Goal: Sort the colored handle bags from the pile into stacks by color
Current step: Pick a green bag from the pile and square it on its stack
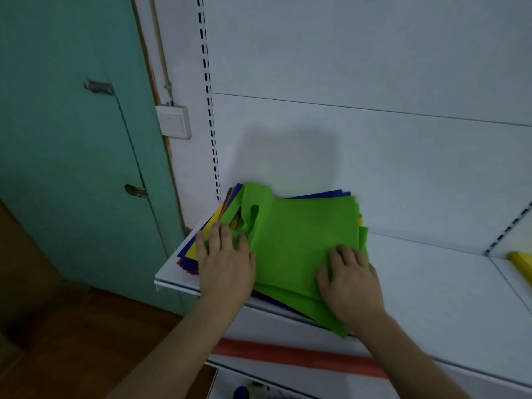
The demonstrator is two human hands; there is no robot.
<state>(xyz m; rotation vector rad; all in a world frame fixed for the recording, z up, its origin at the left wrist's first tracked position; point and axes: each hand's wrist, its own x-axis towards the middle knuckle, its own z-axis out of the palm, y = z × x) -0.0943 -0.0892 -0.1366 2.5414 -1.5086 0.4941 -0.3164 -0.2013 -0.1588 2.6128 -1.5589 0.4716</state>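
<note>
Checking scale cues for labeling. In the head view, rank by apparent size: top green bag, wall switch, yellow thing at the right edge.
1. Green bag, by far the largest.
2. Wall switch.
3. Yellow thing, but the frame edge cuts it off, so its rank against the switch is unsure.

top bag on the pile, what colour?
Bright green, plain, no pattern. Head view, both hands resting on it.
</note>
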